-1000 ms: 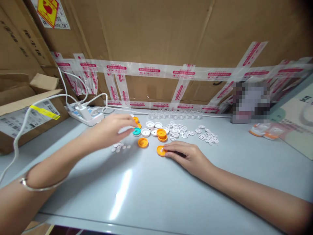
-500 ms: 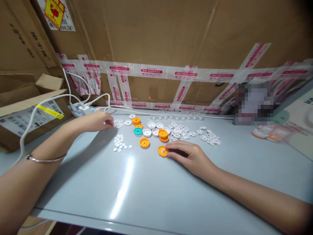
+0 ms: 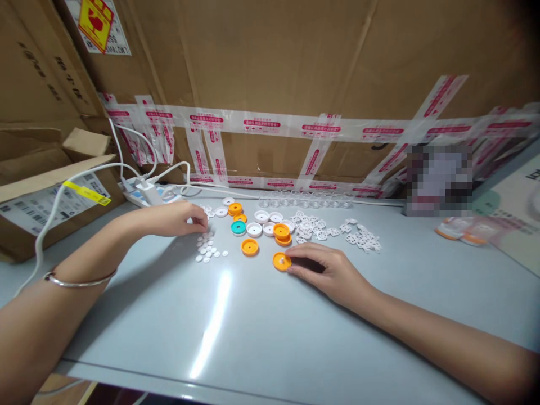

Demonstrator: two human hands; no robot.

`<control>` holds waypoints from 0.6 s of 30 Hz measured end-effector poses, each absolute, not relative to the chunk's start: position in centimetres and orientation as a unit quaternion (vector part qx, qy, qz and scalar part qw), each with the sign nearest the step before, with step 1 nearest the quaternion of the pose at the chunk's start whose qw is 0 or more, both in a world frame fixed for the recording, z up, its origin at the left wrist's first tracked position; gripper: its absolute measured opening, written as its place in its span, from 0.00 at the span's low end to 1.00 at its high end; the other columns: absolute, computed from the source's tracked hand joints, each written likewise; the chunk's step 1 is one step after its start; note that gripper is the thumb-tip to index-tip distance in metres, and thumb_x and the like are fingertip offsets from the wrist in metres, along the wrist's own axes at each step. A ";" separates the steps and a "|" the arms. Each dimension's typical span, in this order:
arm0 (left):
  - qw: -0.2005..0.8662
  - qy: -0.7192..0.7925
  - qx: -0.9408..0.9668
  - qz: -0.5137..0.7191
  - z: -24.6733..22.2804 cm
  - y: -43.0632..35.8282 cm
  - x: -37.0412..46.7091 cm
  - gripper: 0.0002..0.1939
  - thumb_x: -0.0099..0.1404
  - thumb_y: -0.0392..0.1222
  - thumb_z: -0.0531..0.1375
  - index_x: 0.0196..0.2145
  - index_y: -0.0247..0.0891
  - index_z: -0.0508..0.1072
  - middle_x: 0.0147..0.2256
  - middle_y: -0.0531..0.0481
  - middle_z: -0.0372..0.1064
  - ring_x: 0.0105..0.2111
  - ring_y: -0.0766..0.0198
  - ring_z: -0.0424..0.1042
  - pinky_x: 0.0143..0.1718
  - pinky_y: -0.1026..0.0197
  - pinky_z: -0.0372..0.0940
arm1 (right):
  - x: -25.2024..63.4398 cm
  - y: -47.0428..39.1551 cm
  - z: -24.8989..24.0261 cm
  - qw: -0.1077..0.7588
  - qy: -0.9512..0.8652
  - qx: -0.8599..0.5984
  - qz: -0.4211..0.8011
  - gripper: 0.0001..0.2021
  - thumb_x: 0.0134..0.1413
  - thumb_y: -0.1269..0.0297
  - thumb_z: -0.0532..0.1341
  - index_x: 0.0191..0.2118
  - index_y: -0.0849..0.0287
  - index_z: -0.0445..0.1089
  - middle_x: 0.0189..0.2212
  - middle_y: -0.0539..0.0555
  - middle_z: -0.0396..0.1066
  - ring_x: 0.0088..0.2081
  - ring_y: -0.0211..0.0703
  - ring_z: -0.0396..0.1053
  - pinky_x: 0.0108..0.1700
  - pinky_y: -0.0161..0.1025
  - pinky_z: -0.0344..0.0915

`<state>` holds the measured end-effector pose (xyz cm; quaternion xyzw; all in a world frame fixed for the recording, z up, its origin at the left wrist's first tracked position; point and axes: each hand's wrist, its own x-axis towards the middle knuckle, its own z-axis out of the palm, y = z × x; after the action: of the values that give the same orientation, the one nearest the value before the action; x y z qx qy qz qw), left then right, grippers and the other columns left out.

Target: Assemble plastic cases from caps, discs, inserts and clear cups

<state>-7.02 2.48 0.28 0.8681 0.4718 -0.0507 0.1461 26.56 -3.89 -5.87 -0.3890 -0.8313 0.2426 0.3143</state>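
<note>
My right hand (image 3: pixel 327 269) pinches the right edge of an orange round cap (image 3: pixel 281 261) lying on the table; a small white piece sits at the cap's centre. At the left, my left hand (image 3: pixel 188 219) hovers with curled fingers by the small white discs (image 3: pixel 206 247); anything between its fingertips is too small to make out. Between the hands lie another orange cap (image 3: pixel 250 247), a teal cap (image 3: pixel 238 227), several white rings (image 3: pixel 254 229) and stacked orange caps (image 3: pixel 281 230).
White lattice pieces (image 3: pixel 310 226) lie right of centre. Behind them stands a row of clear cups (image 3: pixel 306 198). A big taped carton (image 3: pixel 270 67) closes off the back. An open box (image 3: pixel 59 197), cables and a power strip (image 3: pixel 149 192) are at the left.
My left hand has moved right and slightly nearer, from the white parts at the back to above the small discs. My right hand stays on the orange cap.
</note>
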 end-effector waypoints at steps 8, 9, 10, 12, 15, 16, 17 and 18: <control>0.183 0.536 0.814 -0.126 1.3 2.3 -9.7 0.07 0.54 0.40 0.56 0.29 0.41 0.73 0.31 0.52 0.73 0.31 0.62 0.71 0.31 0.66 0.61 | 26.4 -3.8 -5.7 0.308 -0.833 -0.389 0.244 0.09 0.53 0.65 0.60 0.41 0.55 0.72 0.41 0.51 0.73 0.43 0.39 0.70 0.46 0.35 0.65; 0.191 0.537 0.811 -0.132 1.4 2.2 -9.8 0.06 0.54 0.41 0.57 0.29 0.42 0.73 0.31 0.52 0.73 0.32 0.61 0.71 0.32 0.66 0.62 | 26.4 -3.9 -5.7 0.307 -0.833 -0.390 0.243 0.09 0.53 0.64 0.60 0.41 0.55 0.72 0.41 0.51 0.73 0.43 0.39 0.70 0.46 0.35 0.65; 0.198 0.536 0.809 -0.135 1.4 2.0 -9.8 0.06 0.54 0.41 0.57 0.30 0.42 0.73 0.31 0.52 0.73 0.32 0.61 0.71 0.32 0.66 0.62 | 26.4 -3.9 -5.7 0.307 -0.833 -0.390 0.243 0.09 0.53 0.64 0.60 0.41 0.55 0.72 0.41 0.51 0.73 0.43 0.39 0.70 0.46 0.35 0.65; 0.207 0.537 0.805 -0.141 1.4 1.8 -9.5 0.06 0.53 0.41 0.57 0.30 0.41 0.73 0.32 0.52 0.73 0.32 0.61 0.71 0.32 0.65 0.62 | 26.4 -3.9 -5.7 0.306 -0.833 -0.392 0.241 0.09 0.53 0.64 0.60 0.41 0.56 0.72 0.40 0.51 0.73 0.43 0.39 0.70 0.46 0.35 0.65; 0.204 0.546 0.800 -0.145 1.1 1.8 -9.0 0.06 0.52 0.41 0.57 0.28 0.40 0.72 0.30 0.51 0.73 0.31 0.61 0.70 0.30 0.65 0.61 | 26.5 -3.8 -5.7 0.307 -0.833 -0.392 0.241 0.09 0.53 0.65 0.60 0.41 0.56 0.72 0.40 0.52 0.73 0.43 0.40 0.70 0.46 0.35 0.66; 0.197 0.548 0.801 -0.140 1.0 1.9 -8.9 0.06 0.52 0.41 0.57 0.27 0.40 0.72 0.29 0.51 0.72 0.30 0.61 0.70 0.29 0.65 0.61 | 26.5 -3.8 -5.8 0.308 -0.833 -0.391 0.241 0.09 0.53 0.65 0.60 0.41 0.55 0.72 0.40 0.52 0.73 0.43 0.40 0.70 0.46 0.35 0.66; 0.188 0.549 0.804 -0.131 1.0 2.1 -8.8 0.06 0.53 0.42 0.56 0.27 0.40 0.72 0.28 0.51 0.72 0.29 0.62 0.70 0.28 0.65 0.60 | 26.5 -3.8 -5.8 0.309 -0.833 -0.389 0.241 0.09 0.53 0.65 0.60 0.41 0.55 0.72 0.40 0.52 0.73 0.43 0.40 0.70 0.46 0.36 0.66; 0.177 0.549 0.809 -0.116 1.0 2.2 -8.7 0.07 0.54 0.43 0.56 0.27 0.40 0.72 0.27 0.51 0.72 0.28 0.62 0.69 0.27 0.66 0.60 | 26.5 -3.8 -5.8 0.310 -0.834 -0.388 0.242 0.09 0.53 0.65 0.60 0.41 0.55 0.72 0.40 0.52 0.73 0.43 0.40 0.70 0.46 0.36 0.66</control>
<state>-8.70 2.22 1.00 0.8086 0.5489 -0.1163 0.1771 26.53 -3.85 -5.78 -0.3876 -0.8336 0.2424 0.3099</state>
